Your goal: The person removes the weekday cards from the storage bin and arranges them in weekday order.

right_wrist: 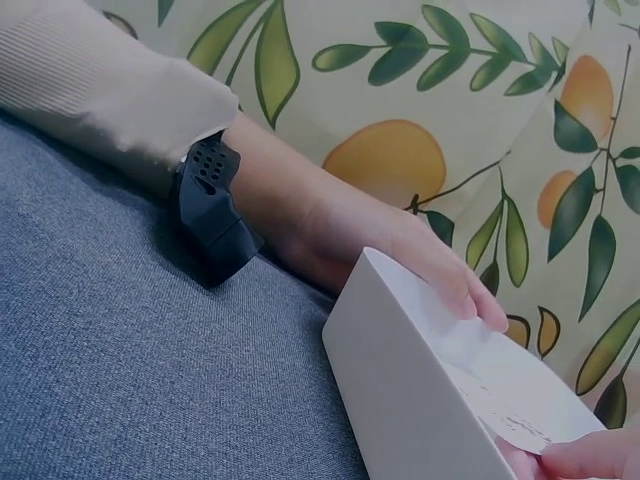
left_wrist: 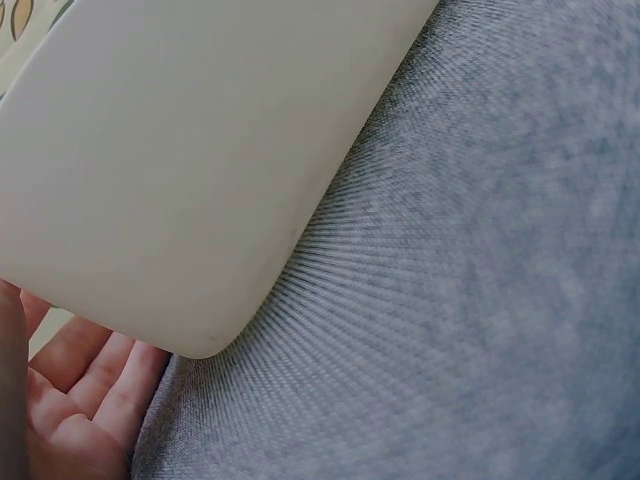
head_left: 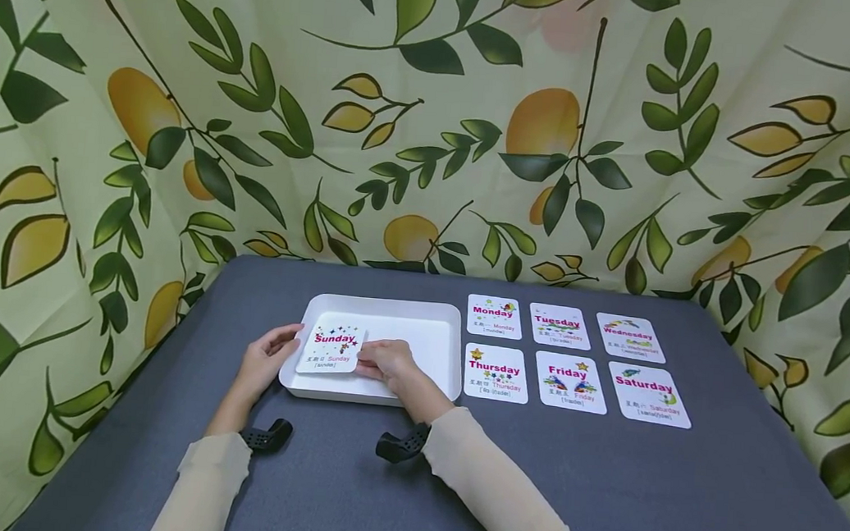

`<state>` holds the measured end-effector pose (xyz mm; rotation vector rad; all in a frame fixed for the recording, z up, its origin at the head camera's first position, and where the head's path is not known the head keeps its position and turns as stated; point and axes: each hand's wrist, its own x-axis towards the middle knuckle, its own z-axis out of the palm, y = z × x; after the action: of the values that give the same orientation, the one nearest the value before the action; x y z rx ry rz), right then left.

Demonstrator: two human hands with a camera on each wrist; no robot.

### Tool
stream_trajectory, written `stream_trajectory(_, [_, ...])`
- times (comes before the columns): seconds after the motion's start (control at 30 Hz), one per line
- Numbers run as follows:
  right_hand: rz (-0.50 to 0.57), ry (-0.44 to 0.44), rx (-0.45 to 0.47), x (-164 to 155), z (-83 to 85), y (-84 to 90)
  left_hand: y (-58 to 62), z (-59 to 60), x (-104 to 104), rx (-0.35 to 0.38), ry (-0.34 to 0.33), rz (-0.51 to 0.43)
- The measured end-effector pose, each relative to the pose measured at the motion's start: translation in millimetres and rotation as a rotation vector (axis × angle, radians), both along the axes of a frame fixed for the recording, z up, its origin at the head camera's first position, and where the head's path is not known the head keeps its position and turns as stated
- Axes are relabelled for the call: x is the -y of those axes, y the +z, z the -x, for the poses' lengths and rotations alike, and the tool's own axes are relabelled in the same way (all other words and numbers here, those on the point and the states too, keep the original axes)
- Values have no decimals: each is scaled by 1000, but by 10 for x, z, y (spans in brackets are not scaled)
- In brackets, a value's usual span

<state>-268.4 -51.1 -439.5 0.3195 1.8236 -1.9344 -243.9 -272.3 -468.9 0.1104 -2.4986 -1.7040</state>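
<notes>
We hold the white "Sunday" paper card (head_left: 330,348) over the near-left corner of the shallow white plastic tray (head_left: 450,333), our left hand (head_left: 264,363) and right hand (head_left: 391,365) pinching opposite edges. It looks light and bendable; edges suit best. Six other weekday cards (head_left: 574,360) lie on grey cloth (head_left: 675,497).

hands: left (head_left: 264,361), right (head_left: 388,362) | hold Sunday card (head_left: 330,348) | over tray (head_left: 420,331)
</notes>
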Motion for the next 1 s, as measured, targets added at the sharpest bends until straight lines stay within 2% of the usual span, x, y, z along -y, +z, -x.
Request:
stream_trajectory(0.2, [6, 15, -5, -41, -49, 45, -28, -3, 10, -5, 4, 40])
stream_trajectory(0.57, [-32, 42, -53, -202, -115, 149, -21, -3, 6, -3, 6, 52])
stream_trajectory(1.0, [56, 58, -79, -373, -193, 150, 16, -19, -7, -12, 12, 56])
